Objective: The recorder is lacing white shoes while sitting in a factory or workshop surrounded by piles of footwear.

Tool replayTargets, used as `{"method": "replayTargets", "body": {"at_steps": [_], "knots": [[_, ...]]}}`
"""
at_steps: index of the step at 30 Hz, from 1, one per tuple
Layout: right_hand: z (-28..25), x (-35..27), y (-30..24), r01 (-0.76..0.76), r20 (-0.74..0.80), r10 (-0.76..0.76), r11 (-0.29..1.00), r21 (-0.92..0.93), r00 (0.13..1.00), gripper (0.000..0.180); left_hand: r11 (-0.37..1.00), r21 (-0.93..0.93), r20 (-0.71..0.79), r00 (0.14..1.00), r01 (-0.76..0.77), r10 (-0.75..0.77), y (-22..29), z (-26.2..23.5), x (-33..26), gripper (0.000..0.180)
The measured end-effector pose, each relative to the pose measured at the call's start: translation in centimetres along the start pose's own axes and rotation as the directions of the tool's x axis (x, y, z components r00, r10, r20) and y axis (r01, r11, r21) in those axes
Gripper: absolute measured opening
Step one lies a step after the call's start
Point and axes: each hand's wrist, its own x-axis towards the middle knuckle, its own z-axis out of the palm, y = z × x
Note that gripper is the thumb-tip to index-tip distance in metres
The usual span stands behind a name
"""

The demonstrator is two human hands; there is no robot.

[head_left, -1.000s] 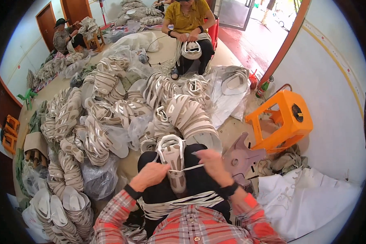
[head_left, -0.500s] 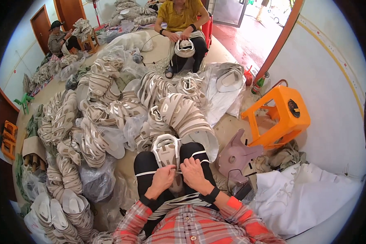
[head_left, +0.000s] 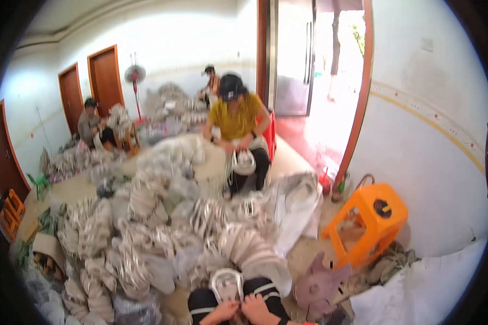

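Note:
At the very bottom of the picture, my left hand [head_left: 222, 313] and my right hand [head_left: 257, 310] meet over my knees in black trousers with white stripes. Both hands pinch the lower end of a white looped shoe upper [head_left: 226, 283], which stands up between my knees. Only the fingers and knuckles show; the wrists are cut off by the lower edge. Heaps of the same white and grey looped pieces [head_left: 162, 238] lie on the floor just ahead of my knees.
An orange plastic stool [head_left: 370, 219] stands at the right by the wall, a pale purple stool [head_left: 320, 284] lies tipped near my right knee. A person in a yellow shirt [head_left: 237, 122] sits opposite, two others work farther back. White sacks [head_left: 434, 287] lie at the right.
The view has tilted upward, so my hands and the white piece dropped to the lower edge. The hands have drawn together on the piece's lower end.

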Motion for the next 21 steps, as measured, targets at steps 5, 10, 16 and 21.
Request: {"method": "replayTargets", "body": {"at_steps": [5, 10, 16, 21], "knots": [[-2.5, -0.2, -0.4, -0.106, -0.027, 0.111, 0.984, 0.143, 0.993, 0.016, 0.801, 0.567, 0.04, 0.978, -0.192, 0.206, 4.4, -1.5, 0.0, 0.021], [-2.7, -0.6, -0.7, -0.133, -0.028, 0.14, 0.975, 0.179, 0.99, 0.014, 0.777, 0.566, 0.021, 0.947, -0.274, 0.319, 3.0, -1.1, 1.2, 0.019], [1.0, 1.0, -1.2, -0.36, 0.032, 0.368, 0.881, 0.308, 0.929, 0.029, 0.709, 0.613, 0.126, 0.929, -0.348, 0.347, -0.5, -1.8, 4.1, 0.014], [-1.1, 0.1, 1.5, -0.169, 0.044, 0.172, 0.833, 0.527, 0.984, 0.02, 0.388, 0.789, 0.345, 0.866, -0.476, 0.361, 6.6, -3.2, 0.5, 0.011]]}}
